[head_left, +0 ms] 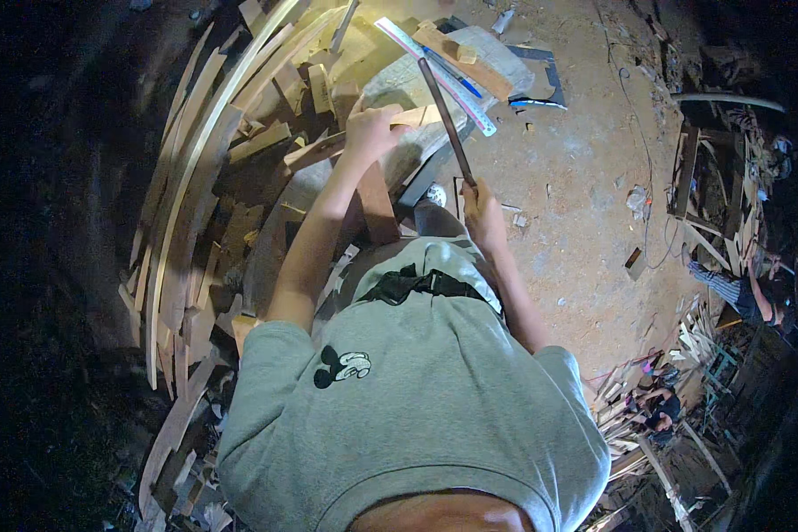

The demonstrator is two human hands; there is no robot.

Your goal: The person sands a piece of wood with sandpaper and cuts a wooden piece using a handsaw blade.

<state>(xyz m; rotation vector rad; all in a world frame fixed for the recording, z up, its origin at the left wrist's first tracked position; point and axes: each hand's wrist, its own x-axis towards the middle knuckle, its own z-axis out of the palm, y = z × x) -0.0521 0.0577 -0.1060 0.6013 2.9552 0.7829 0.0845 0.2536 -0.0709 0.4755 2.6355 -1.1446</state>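
My left hand [372, 133] is closed around a narrow wooden strip [417, 116]. Its pale end sticks out to the right over a grey stone-like block [399, 89]. My right hand [483, 210] grips the near end of a long, narrow dark tool [446, 117], whose exact kind I cannot make out. The tool slants up and left, its far part close to the strip's pale end. Just beyond lie a white and pink ruler [443, 82], a blue pen [464, 85] and a brown board [479, 67] with a small wood block [466, 54] on it.
Long curved wood strips [182, 195] and offcuts [257, 142] pile up on my left. A brown board [377, 204] stands by my legs. Right of me, a cable [652, 177] crosses the dirt floor near a wooden frame [714, 177]. Two people [758, 297] work farther right among wood.
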